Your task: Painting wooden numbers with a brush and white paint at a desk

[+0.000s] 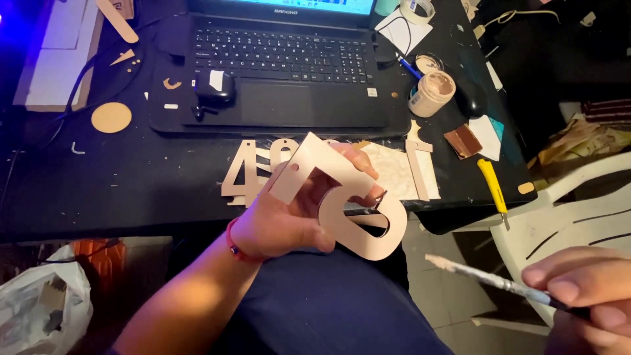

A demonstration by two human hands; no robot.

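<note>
My left hand [289,220] grips a flat, pale wooden cutout shaped like a numeral [342,197], held tilted above my lap in front of the black desk. A red cord sits on that wrist. At the lower right, my right hand [585,289] pinches a thin paintbrush [486,279] whose whitish tip points left toward the cutout, a short gap away. More pale numeral cutouts [246,172] lie flat on the desk edge just behind the held piece.
An open black laptop [282,72] fills the back of the black desk [98,177]. A small open jar of beige paint [432,92], a yellow utility knife [493,187], sandpaper scraps, a wooden disc [111,117] and a white plastic chair [565,217] are around.
</note>
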